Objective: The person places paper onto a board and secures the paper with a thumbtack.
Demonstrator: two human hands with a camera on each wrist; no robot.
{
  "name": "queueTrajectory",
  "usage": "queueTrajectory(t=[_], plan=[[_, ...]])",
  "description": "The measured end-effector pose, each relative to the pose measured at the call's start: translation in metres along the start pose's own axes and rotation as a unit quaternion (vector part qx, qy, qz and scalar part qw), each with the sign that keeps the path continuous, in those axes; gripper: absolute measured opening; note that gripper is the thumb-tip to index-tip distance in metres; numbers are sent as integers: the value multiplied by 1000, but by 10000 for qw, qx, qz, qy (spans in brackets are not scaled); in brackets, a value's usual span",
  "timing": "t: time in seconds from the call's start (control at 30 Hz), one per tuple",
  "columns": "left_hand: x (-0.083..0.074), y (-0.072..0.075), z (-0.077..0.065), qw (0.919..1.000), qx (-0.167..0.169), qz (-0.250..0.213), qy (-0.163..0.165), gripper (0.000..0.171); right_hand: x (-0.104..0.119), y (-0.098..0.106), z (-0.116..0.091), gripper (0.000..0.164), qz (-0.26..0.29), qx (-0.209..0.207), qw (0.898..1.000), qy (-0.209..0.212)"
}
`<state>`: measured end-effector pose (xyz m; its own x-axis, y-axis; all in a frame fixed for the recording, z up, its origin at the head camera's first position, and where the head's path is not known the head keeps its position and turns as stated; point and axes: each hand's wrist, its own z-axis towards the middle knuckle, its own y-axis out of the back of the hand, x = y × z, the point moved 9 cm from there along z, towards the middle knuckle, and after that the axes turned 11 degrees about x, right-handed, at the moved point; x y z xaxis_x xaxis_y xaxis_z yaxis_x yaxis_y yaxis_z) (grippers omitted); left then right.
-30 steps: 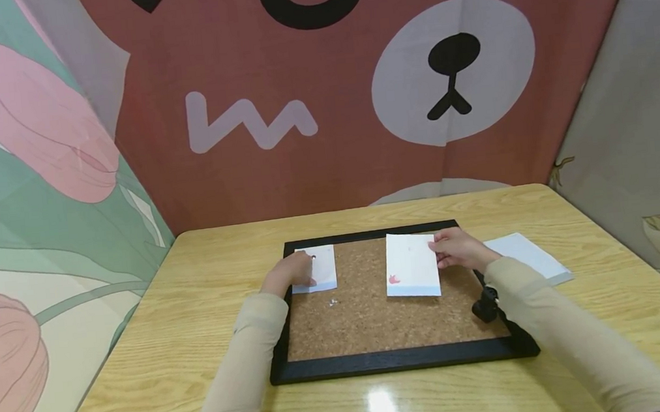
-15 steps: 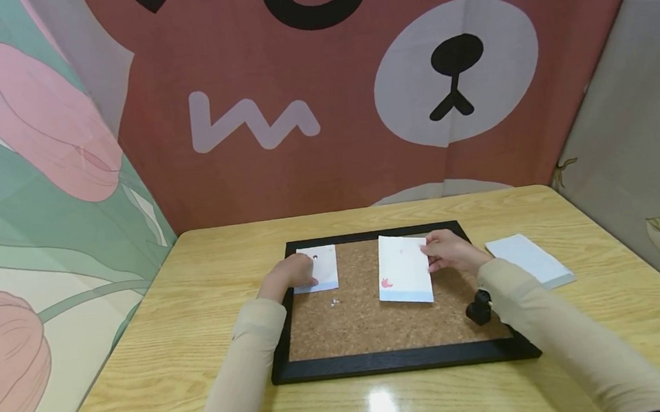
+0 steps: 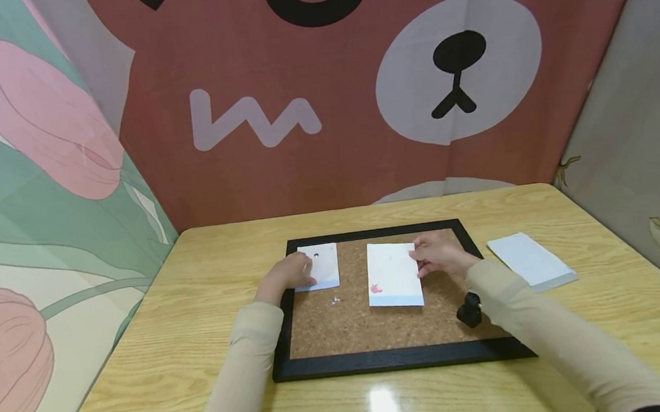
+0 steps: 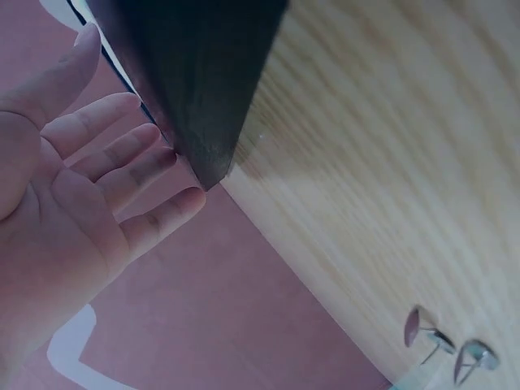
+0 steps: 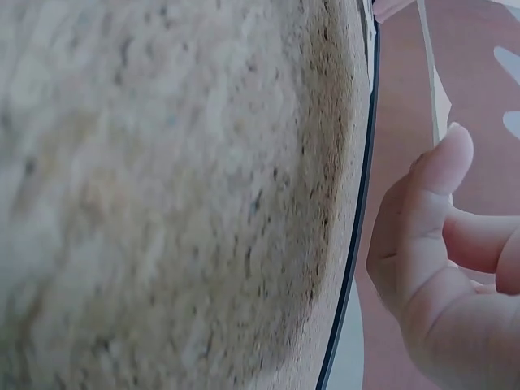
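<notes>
A black-framed corkboard [image 3: 364, 327] lies on the wooden table. My left hand [image 3: 290, 273] rests at its left edge, over a white note sheet [image 3: 326, 265] with a dark round tack head near its top. In the left wrist view the fingers [image 4: 162, 223] are extended alongside the frame. My right hand [image 3: 442, 255] pinches the right edge of another white note sheet [image 3: 394, 275], which has a small red print at its lower left and is held over the middle of the cork. In the right wrist view that sheet shows edge-on between thumb and fingers.
Tiny shiny bits [image 3: 336, 301] lie on the cork below the left sheet. A white paper stack [image 3: 530, 260] lies right of the board. Thumbtacks [image 4: 475, 357] sit on the table in the left wrist view. A black wrist device [image 3: 469, 310] hangs under the right sleeve.
My right hand has moved left with the note sheet, bringing it from the right part of the board toward its middle and slightly nearer. The left hand has barely moved.
</notes>
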<state>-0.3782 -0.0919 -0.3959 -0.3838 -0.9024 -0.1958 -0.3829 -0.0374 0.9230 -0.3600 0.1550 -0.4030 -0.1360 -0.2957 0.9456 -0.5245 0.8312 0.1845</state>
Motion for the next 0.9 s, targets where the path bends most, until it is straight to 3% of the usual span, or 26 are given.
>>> queueTrajectory(t=[0.4, 0.57, 0.9], plan=[[-1, 0, -9, 10000, -25, -33, 61, 28, 4, -16, 6, 7, 3, 157, 9999, -19], [0, 1, -14, 9996, -126, -233, 1, 42, 5, -21, 10, 10, 2, 243, 9997, -51], [9, 3, -21, 9969, -416, -668, 41, 51, 10, -38, 18, 12, 138, 384, 9992, 3]])
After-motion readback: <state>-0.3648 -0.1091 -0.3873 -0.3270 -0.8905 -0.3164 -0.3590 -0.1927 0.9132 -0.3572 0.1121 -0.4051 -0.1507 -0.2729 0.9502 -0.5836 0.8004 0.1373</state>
